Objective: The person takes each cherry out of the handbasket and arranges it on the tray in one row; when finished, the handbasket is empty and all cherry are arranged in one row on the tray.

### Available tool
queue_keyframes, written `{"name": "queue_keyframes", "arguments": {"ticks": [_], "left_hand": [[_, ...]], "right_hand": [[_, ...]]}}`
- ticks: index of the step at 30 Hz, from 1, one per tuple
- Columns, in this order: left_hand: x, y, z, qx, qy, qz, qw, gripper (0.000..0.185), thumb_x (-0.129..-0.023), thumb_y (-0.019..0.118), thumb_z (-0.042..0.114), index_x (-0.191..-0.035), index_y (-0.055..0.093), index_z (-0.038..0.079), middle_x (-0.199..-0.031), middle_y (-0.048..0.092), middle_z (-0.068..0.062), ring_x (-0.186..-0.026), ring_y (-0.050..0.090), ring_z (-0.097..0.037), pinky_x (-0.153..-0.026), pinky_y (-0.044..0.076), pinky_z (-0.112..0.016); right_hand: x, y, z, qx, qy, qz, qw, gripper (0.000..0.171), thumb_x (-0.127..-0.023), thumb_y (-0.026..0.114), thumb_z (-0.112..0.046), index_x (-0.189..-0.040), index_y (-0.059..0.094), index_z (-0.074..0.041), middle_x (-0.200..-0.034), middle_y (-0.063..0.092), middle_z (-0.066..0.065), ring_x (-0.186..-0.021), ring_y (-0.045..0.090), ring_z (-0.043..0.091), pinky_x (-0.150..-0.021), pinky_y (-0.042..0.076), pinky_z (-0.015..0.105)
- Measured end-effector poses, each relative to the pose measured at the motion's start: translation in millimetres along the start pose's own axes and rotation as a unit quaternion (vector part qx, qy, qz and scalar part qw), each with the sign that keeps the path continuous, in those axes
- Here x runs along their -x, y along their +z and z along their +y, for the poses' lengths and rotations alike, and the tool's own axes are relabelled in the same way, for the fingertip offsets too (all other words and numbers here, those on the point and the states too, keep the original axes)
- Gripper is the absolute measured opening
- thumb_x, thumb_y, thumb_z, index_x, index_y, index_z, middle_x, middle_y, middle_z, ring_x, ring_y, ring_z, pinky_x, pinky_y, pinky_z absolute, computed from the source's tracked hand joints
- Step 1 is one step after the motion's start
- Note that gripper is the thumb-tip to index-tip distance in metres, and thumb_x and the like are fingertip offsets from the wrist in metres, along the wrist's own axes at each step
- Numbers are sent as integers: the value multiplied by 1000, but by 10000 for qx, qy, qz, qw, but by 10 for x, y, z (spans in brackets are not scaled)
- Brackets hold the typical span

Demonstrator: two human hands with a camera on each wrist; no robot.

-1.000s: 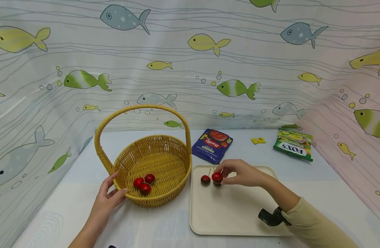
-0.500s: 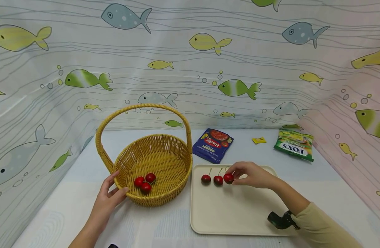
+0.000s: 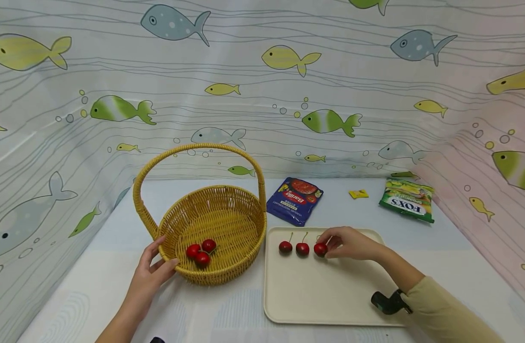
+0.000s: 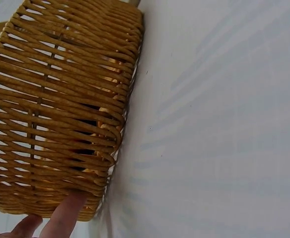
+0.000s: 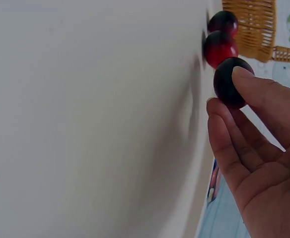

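The head view looks down from above on the whole tabletop point(image 3: 228, 309), while each wrist view sits close, sharing the basket point(image 4: 60, 99) and cherries point(image 5: 229, 82).

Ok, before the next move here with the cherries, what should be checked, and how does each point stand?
1. Third cherry down on the tray: ok.
2. Right hand clear of it: not ok, fingertips touch it.
3. Row of three on the tray evenly apart: ok.
4. Left hand steadying the basket: ok.
5. Three cherries left in the basket: ok.
6. Third cherry's stem intact: cannot tell.
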State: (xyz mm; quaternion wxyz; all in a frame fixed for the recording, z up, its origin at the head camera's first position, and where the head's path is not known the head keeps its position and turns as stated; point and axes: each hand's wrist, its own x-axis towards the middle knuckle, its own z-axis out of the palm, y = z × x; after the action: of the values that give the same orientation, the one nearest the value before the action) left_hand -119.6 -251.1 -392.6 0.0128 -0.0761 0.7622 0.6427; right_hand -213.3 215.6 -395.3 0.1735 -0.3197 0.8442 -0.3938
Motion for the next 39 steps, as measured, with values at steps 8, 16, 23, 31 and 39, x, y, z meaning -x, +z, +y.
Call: {"name": "queue_keyframes", "arguments": {"ticks": [8,16,23,31,39], "left_hand": [[-11,-3,-19,-16,-5,42,10000,72,-93,57,15,-149,12,14,-151,1,-21,-130,24,-44,-79,49,-19],[-8,6,-5,-38,73,52,10000,70,-93,56,14,-148,13,13,-150,3,-20,-129,27,-42,-79,50,-20],[-6,9,-6,-34,71,74,9999,71,-93,57,16,-148,13,13,-150,4,-21,-130,26,-44,-80,50,-22],[-1,5,18,-52,-31,12,10000,72,-94,55,14,-149,10,13,-151,0,-21,-131,24,-44,-82,49,-22],[5,1,14,27,-52,-32,10000,72,-94,55,13,-149,9,13,-151,0,-20,-131,24,-43,-81,49,-22]], "right_hand": [[-77,39,58,110,-43,40,9999,28,-81,71,-6,-108,63,-3,-103,62,6,-87,60,18,-76,52,27],[-92,55,76,287,20,129,9995,28,-80,71,-6,-107,63,-4,-100,62,3,-84,59,16,-73,51,25],[-95,71,107,374,-10,140,9992,28,-80,72,-8,-107,63,-5,-97,62,1,-81,58,12,-71,51,25],[-86,59,56,395,117,136,9991,30,-80,72,-9,-108,63,-6,-97,62,2,-80,59,13,-71,52,26],[-55,-15,25,420,-34,208,9989,30,-81,71,-6,-109,61,-2,-98,60,8,-80,59,15,-72,52,27]]}}
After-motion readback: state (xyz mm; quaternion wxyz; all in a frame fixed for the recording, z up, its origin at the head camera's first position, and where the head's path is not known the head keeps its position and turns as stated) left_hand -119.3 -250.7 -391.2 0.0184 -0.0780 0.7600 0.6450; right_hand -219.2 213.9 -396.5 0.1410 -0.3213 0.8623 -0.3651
